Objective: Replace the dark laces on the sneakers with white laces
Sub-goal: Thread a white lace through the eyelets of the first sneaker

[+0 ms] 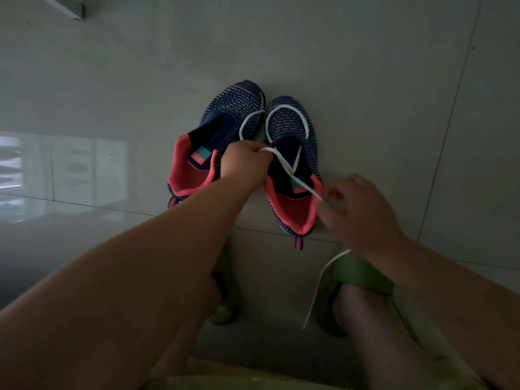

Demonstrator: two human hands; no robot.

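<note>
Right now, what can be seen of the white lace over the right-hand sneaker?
The white lace is flat and looks woven. It loops across the toe of the right sneaker, then runs back over the opening. The left hand grips it near the tongue; its end reaches the right hand, whose fingers are blurred.

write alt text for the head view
A person's left hand grips a white lace looped over the right sneaker, while the right hand reaches for its end. The left sneaker sits beside it, unlaced, on a tiled floor.
</note>
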